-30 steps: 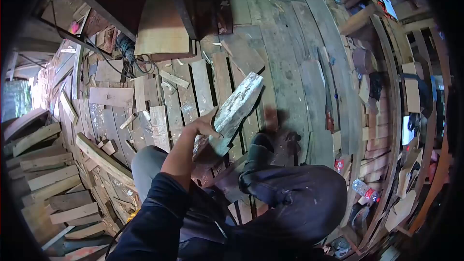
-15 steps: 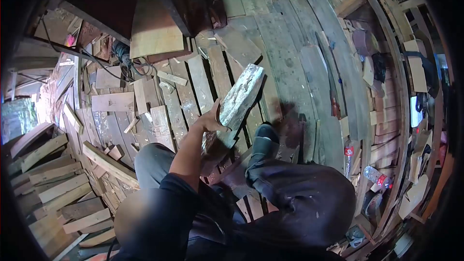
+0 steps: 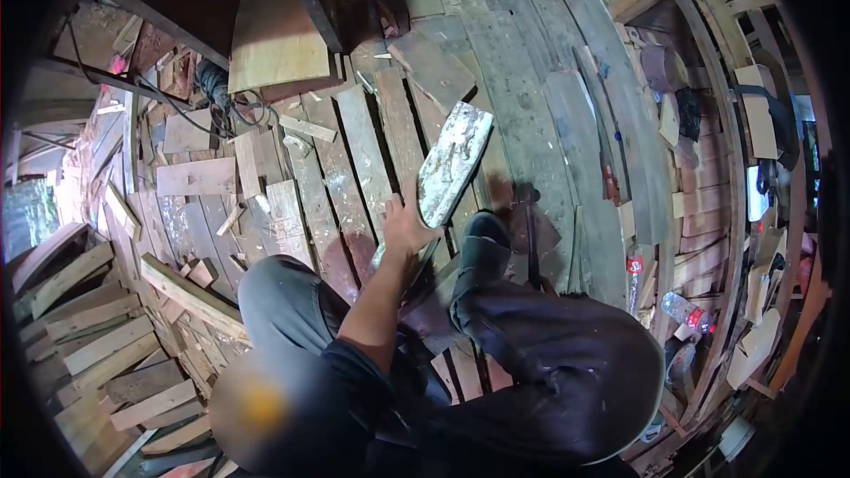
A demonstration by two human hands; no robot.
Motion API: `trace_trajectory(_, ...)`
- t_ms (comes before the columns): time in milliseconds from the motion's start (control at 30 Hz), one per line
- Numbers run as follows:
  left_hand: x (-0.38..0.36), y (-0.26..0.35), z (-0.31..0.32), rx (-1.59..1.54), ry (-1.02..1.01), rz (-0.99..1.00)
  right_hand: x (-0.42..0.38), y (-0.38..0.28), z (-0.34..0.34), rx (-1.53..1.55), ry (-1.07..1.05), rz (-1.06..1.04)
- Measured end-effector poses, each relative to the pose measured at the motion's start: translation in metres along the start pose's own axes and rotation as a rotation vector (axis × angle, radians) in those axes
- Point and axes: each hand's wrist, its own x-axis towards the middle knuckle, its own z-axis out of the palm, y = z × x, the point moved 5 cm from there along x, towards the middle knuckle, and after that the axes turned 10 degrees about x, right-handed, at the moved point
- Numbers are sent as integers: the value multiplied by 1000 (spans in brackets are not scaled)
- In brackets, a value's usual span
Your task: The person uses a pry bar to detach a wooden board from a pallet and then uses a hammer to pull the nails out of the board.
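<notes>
My left hand reaches in over my bent leg and is closed around the near end of a rough piece of wood. Its upper face is whitish and worn, and its far end points away over the slatted floor. The fingers lie along its left side with the thumb on the near right. My right hand does not show. Beside my shoe, to the right of the wood, is a dark long-handled tool, perhaps a hammer; its lower end is hidden by my leg.
Cut wood pieces are heaped at the left. A thick wooden bar lies near my left knee. Plastic bottles are at the right. A plywood sheet leans at a dark frame, near a coiled cable.
My left hand and the wood have shifted slightly right, and the wood has turned a little, its white face showing more. The dark long-handled tool now shows clearly beside my shoe.
</notes>
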Motion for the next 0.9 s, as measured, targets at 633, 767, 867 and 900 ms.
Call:
trace_trajectory(633,17,-20,-10,66,19,289,25,-2,44,777,-269,-86)
trace_trajectory(767,8,-19,4,202,-53,179,-1,-95,42,1207,-429,402)
trace_trajectory(867,10,-18,13,277,-57,134,23,-101,29,889,-204,368)
trace_trajectory(900,11,-19,13,296,-35,118,27,-92,29,894,-190,375)
